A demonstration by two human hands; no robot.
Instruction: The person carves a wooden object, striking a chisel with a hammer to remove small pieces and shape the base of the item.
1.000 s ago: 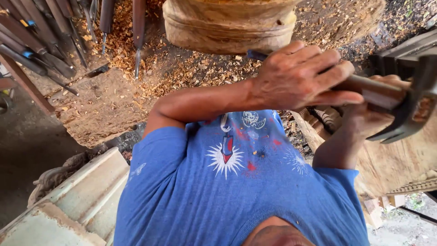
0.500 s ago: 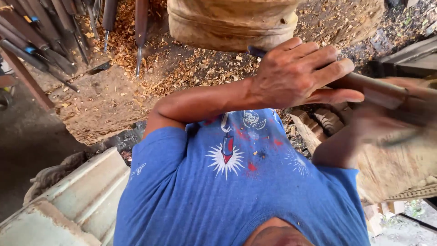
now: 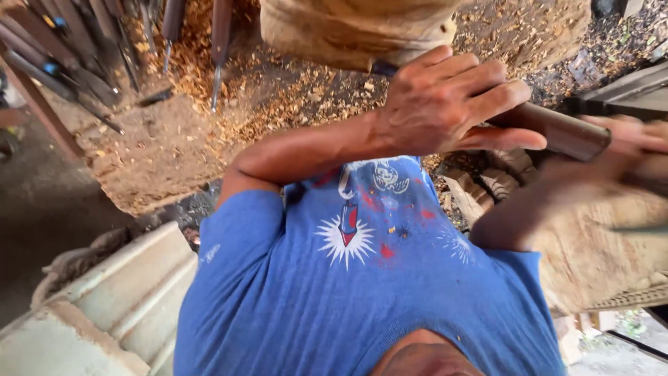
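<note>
Chisel gripped against the wood, the other hand a blur beside it.

The left hand (image 3: 445,104) is wrapped round a dark wooden-handled chisel (image 3: 557,131), fingers curled over the shaft, thumb stretched along the underside; the blade end runs up under the hand to meet the pale wooden block (image 3: 348,31) at the top of the view; the handle's butt pokes out to the right, just beside the right hand (image 3: 619,157); that hand is smeared with motion, so whether it is closed on anything cannot be told; wood shavings (image 3: 292,97) litter the ground beneath the block; a row of long-handled tools (image 3: 83,42) leans at upper left; the blue shirt (image 3: 362,278) fills the lower frame.
</note>
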